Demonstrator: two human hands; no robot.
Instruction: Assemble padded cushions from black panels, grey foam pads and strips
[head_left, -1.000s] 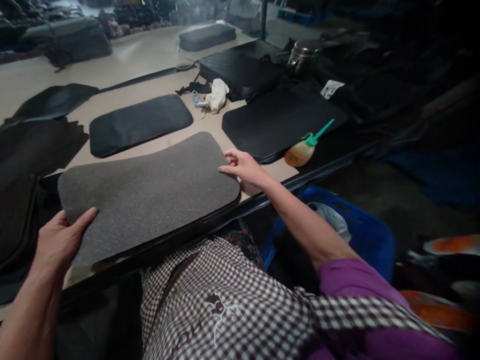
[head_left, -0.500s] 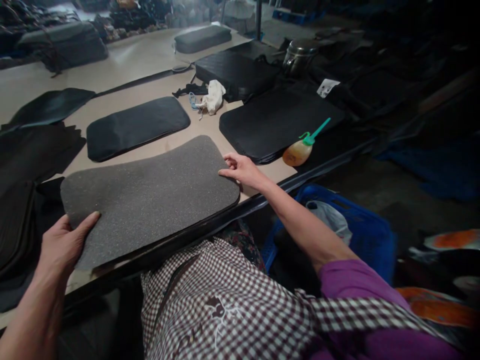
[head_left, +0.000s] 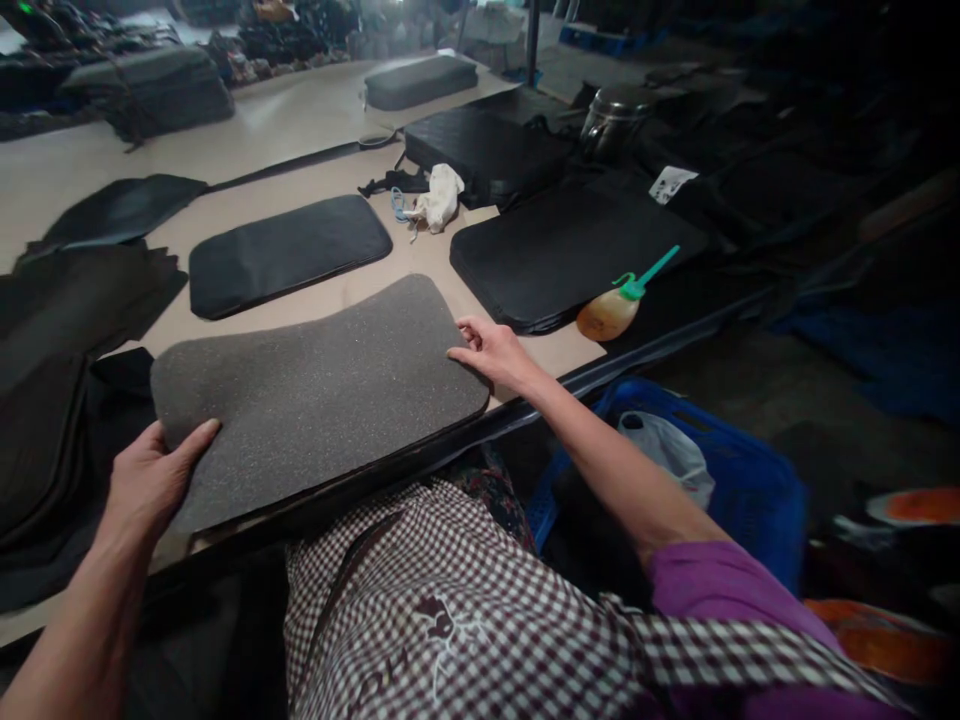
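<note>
Clamping a speckled grey foam sheet [head_left: 322, 400] at both ends, with left hand [head_left: 154, 480] at its left and right hand [head_left: 495, 355] at its right. Holding it along the near side of the table [head_left: 566, 355], in front of a black panel [head_left: 292, 252], left of a squeeze bottle [head_left: 604, 317].

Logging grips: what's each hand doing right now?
Left hand: closed on the speckled grey sheet, thumb on top.
Right hand: closed on the sheet's right edge.

Two hands [head_left: 146, 480] [head_left: 496, 356], one bottle [head_left: 604, 316]
</note>
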